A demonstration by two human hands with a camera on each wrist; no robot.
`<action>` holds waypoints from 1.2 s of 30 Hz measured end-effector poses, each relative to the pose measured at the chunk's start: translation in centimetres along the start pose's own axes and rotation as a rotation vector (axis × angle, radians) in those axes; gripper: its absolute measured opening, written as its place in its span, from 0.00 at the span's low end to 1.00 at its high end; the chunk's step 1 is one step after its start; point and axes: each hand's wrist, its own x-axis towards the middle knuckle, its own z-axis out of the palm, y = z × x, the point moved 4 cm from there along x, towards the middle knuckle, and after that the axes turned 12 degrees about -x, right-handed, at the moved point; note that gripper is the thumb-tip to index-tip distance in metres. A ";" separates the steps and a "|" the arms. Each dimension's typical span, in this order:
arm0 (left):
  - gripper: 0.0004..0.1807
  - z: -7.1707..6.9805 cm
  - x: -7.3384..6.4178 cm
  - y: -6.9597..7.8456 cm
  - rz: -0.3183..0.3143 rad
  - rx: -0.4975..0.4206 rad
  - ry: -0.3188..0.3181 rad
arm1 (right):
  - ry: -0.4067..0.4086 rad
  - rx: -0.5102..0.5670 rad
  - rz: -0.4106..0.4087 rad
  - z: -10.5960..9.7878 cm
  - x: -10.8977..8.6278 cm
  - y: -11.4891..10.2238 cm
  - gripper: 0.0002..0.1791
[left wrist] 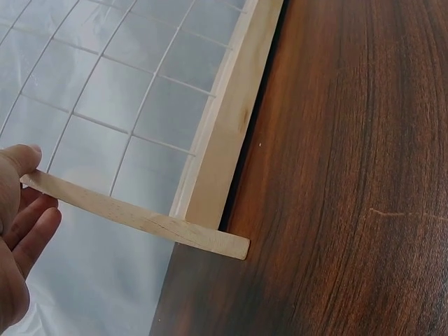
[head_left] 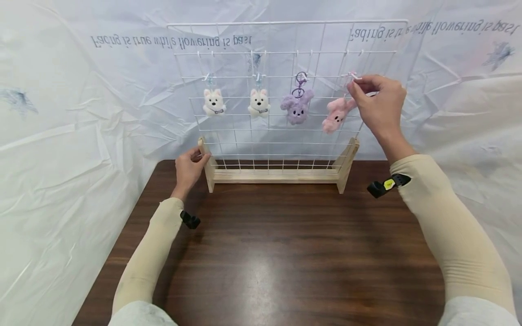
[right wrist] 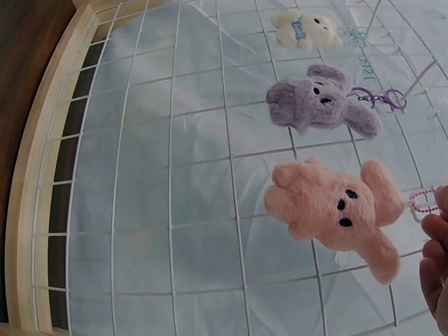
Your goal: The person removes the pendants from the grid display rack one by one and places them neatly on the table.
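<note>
My right hand [head_left: 381, 102] pinches the pink ball chain [right wrist: 424, 200] of a pink plush rabbit keychain [head_left: 336, 117] at a white hook on the right of the wire grid. The rabbit hangs tilted in the head view, its long ears toward the hand. My left hand [head_left: 189, 171] holds the top of the left wooden leg [left wrist: 140, 218] of the grid's stand between thumb and fingers. Left of the pink rabbit hangs a purple plush rabbit [head_left: 297, 108] on a purple ring. Two white plush dogs [head_left: 214, 103] hang from hooks farther left.
The white wire grid [head_left: 285, 21] stands upright in a wooden base [head_left: 275, 177] at the back of a dark brown table [head_left: 261, 244]. White sheeting [head_left: 81, 113] with printed lettering hangs behind and along both sides.
</note>
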 end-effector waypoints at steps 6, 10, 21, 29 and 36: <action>0.20 0.1 -0.1 0.0 -0.002 0.007 -0.001 | -0.003 -0.016 0.024 0.0 0.1 0.0 0.19; 0.21 0.0 -0.1 0.1 -0.003 0.023 0.001 | 0.002 -0.023 0.037 -0.1 0.2 -0.1 0.19; 0.20 0.0 -0.1 0.5 0.003 0.026 -0.017 | 0.018 0.017 0.040 -0.7 0.4 -0.1 0.16; 0.20 0.0 0.0 0.3 -0.011 0.039 -0.019 | 0.024 0.021 0.018 -1.3 0.5 -0.3 0.15; 0.20 0.0 0.0 0.2 -0.006 0.044 -0.020 | 0.033 0.013 0.008 -2.0 0.3 -0.7 0.16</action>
